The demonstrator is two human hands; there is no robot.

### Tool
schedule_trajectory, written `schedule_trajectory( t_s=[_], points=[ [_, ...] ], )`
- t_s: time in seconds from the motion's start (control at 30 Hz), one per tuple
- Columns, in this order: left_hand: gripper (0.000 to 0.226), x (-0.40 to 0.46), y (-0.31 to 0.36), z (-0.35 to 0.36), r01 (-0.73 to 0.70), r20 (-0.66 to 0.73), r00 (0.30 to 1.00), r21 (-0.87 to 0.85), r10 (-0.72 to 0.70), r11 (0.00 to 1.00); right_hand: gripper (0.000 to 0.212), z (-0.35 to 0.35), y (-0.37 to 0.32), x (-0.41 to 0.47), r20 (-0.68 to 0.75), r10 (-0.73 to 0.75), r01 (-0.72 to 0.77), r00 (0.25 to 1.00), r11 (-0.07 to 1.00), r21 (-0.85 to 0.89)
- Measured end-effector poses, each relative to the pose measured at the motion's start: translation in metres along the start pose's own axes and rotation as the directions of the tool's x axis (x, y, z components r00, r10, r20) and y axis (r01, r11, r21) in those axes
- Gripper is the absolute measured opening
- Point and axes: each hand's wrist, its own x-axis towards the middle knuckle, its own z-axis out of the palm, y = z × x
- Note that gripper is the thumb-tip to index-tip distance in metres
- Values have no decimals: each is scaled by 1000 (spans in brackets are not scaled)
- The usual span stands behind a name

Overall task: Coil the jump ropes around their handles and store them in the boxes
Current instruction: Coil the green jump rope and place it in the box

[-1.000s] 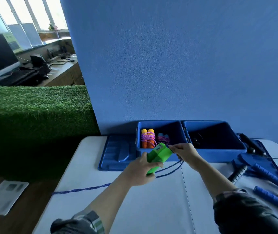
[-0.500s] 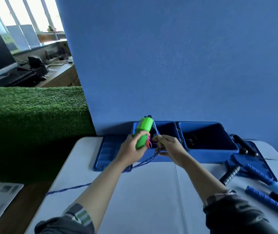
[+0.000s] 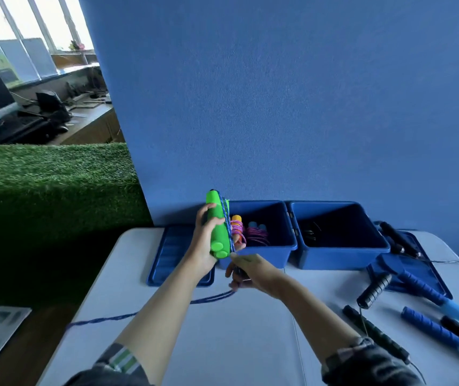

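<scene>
Gripping the upright green handles (image 3: 218, 228) before the left box (image 3: 261, 254) at the table's (image 3: 222, 344) far edge, the left hand (image 3: 203, 246) steadies them while the right hand (image 3: 250, 273) pinches the blue rope (image 3: 102, 320).

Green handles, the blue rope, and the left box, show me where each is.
green handles (image 3: 218, 232), head view, on the middle of the near handle.
blue rope (image 3: 102, 319), head view, on the slack stretch on the table.
left box (image 3: 261, 256), head view, on its front wall.

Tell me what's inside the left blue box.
The left blue box holds two coiled ropes: orange-handled and blue-handled. The green handles and left hand hide its left part.
</scene>
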Motion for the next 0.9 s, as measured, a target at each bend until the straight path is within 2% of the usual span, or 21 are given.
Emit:
schedule_trajectory(
  t_s=[0.07, 0.13, 0.27, 0.37, 0.53, 0.63, 0.67, 0.73, 0.77, 0.83, 0.9],
  points=[
    [32, 0, 0, -4, -24, -20, 1000, -24, 24, 999, 44, -4, 3, -2, -16, -13, 12, 1000, 1000, -27],
    [34, 4, 3, -9, -55, -82, 995, 10, 55, 998, 38, -10, 4, -5, -67, -42, 32, 997, 989, -142],
    [37, 13, 13, -34, -136, -206, 964, 160, 168, 978, 41, -34, 5, -13, -66, -56, 20, 996, 893, -450],
    [38, 13, 22, -54, -141, -269, 934, 329, 236, 934, 44, -51, 5, -24, -51, -67, 25, 996, 810, -586],
    [35, 0, 33, -66, -137, -228, 912, 617, 342, 775, 44, -76, 0, -42, -90, -87, -11, 992, 654, -757],
    [31, -1, 29, -77, -136, -138, 932, 724, 335, 676, 28, -85, -4, -52, -45, -149, 48, 988, 569, -821],
    [27, -1, 26, -81, -156, -90, 933, 770, 348, 618, 21, -85, -5, -55, -25, -172, 74, 985, 548, -833],
    [26, 0, 18, -85, -214, 63, 917, 912, 395, 350, 14, -83, -8, -59, -6, -220, 108, 975, 500, -859],
    [32, 0, 14, -87, -248, 152, 909, 946, 389, 209, 12, -82, -11, -61, -10, -249, 114, 968, 479, -871],
    [43, -1, 6, -86, -314, 297, 907, 949, 299, 8, 10, -81, -19, -64, -36, -327, 118, 944, 438, -891],
    [50, -7, 5, -79, -365, 382, 912, 922, 150, -128, 8, -82, -28, -65, -32, -403, 149, 915, 411, -899]
  ],
)
